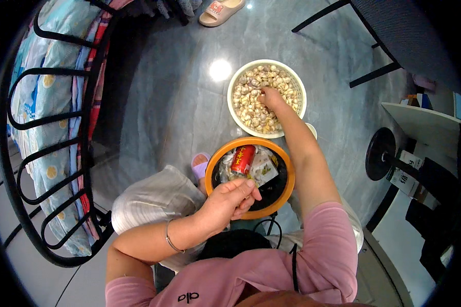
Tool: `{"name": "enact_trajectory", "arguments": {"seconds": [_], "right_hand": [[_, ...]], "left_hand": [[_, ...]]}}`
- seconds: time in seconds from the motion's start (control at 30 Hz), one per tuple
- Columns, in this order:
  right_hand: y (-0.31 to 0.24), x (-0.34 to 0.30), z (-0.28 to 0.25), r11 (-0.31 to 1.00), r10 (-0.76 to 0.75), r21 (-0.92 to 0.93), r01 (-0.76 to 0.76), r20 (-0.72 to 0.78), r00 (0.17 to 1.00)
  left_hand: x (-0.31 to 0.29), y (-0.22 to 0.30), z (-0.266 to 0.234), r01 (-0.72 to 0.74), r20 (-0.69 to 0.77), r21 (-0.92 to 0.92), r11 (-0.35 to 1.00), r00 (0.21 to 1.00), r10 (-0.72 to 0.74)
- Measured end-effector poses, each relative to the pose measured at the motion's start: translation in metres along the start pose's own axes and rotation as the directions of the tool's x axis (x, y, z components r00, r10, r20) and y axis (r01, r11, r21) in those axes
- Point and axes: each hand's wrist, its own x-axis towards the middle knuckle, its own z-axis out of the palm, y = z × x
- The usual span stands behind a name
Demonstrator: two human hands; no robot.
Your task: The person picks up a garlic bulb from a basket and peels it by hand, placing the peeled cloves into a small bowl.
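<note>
A round cream plastic basket (231, 105) on the floor is filled with garlic (251, 115), pale bulbs and cloves tinged purple. My right hand (271, 99) reaches down into that garlic, its fingers curled; what they grip is hidden. Close to me, my left hand (230, 200) is over the near rim of an orange-rimmed bin (290, 176). Its thumb and fingers are pinched together, and whatever they hold is too small to make out. Inside the bin lie a red drink can (243, 159), a white printed carton (264, 171) and whitish scraps in a black liner.
A bed with a black metal frame (48, 71) stands to the left. Far right are a dark chair (394, 30), a round black base (380, 153) and a white shelf (420, 115). A beige slipper (220, 13) lies beyond the basket; a small pale dish edge (312, 131) shows beside my right forearm.
</note>
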Motion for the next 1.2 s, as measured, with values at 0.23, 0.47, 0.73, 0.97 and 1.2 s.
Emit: {"name": "enact_trajectory", "arguments": {"seconds": [0.23, 0.47, 0.73, 0.97, 1.2], "right_hand": [[0.005, 0.003, 0.015, 0.971, 0.035, -0.235, -0.035, -0.003, 0.999], [-0.002, -0.012, 0.009, 0.985, 0.117, 0.119, -0.126, 0.082, 0.99], [0.024, -0.029, 0.003, 0.127, 0.108, 0.912, -0.39, 0.378, 0.92], [0.019, -0.047, -0.012, -0.044, 0.025, 0.944, -0.326, 0.327, 0.945], [0.026, -0.05, -0.013, 0.017, 0.008, 0.971, -0.237, 0.237, 0.972]], "left_hand": [[0.0, -0.002, -0.002, -0.011, -0.004, 0.004, 1.0, 1.0, 0.011], [0.001, -0.003, -0.007, -0.002, -0.031, 0.02, 1.0, 1.0, 0.002], [0.002, -0.005, -0.004, -0.043, -0.009, 0.033, 0.999, 0.999, 0.043], [0.002, -0.008, -0.006, -0.044, 0.003, 0.042, 0.998, 0.999, 0.044], [0.006, -0.009, -0.006, -0.058, 0.014, 0.041, 0.997, 0.998, 0.058]]}}
